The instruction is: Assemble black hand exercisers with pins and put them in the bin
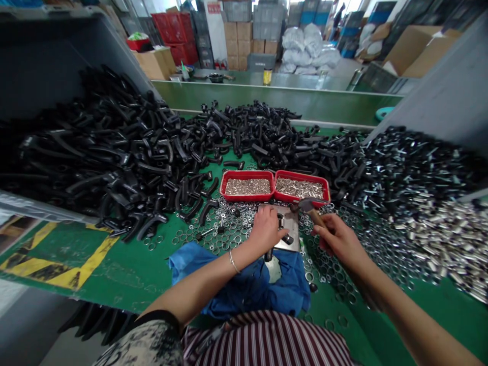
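My left hand (265,227) closes around a black lever-like part (285,238) and holds it on a flat metal plate (293,221) in front of me. Some of the part is hidden under my palm. My right hand (340,239) grips the wooden handle of a hammer (315,216). The hammer's head is raised near the plate's far right corner, in front of a red tray. A blue cloth (244,292) lies bunched below the plate, and metal rings (238,239) are scattered around it.
Two red trays (273,192) of small metal pins stand behind the plate. Black handles (125,147) pile up on the left, spilling from a grey bin (46,51). Silver cylinders (438,229) and dark bolt-like parts (412,157) heap on the right. A green conveyor (312,104) runs behind.
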Available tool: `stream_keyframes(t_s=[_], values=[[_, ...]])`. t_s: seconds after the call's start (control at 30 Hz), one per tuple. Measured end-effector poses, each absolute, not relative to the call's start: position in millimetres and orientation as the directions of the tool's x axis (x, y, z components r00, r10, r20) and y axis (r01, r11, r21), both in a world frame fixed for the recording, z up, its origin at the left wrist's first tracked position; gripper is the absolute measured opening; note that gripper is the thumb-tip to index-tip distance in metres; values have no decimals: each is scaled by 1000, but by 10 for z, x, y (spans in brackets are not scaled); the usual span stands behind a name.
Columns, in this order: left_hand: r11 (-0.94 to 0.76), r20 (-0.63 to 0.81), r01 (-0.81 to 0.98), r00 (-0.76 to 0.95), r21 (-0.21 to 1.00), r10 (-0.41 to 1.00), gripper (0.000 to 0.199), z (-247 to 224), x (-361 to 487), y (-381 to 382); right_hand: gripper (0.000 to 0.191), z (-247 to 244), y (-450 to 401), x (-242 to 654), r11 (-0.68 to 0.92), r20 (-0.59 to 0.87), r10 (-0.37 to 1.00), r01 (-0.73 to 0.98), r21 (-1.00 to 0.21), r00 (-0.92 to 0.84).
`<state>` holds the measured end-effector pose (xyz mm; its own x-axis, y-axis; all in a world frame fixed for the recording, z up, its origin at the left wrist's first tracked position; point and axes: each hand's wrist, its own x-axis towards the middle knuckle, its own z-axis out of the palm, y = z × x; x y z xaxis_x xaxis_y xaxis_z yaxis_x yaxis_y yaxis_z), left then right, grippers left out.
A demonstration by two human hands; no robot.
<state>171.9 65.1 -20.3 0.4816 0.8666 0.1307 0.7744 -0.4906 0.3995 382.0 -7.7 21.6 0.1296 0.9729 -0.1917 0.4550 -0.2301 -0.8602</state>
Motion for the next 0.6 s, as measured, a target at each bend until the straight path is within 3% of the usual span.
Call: stream_keyframes(t_s=[0.2, 0.3, 0.4, 0.5, 0.6], values=[[-412, 83, 738, 440, 534, 894, 41, -370, 1818, 834, 35, -24, 37, 3835, -350, -349, 937, 145, -926, 34], [-417, 87, 720, 449, 554, 890, 41, -391, 1817, 852, 34, -50, 9, 3831, -438, -437, 897, 6, -899, -61], [-427, 92, 712, 458, 558, 884, 37, -370, 1811, 867, 34, -51, -37, 3834, -449, -446, 894, -85, -890, -50], [-437, 93, 700, 472, 565, 877, 34, -340, 1794, 886, 33, -63, -62, 3848, -441, -436, 897, -55, -896, -75], [-449, 90, 677, 496, 583, 864, 35, -323, 1766, 900, 30, -23, -75, 3850, -404, -419, 905, 158, -901, -71]])
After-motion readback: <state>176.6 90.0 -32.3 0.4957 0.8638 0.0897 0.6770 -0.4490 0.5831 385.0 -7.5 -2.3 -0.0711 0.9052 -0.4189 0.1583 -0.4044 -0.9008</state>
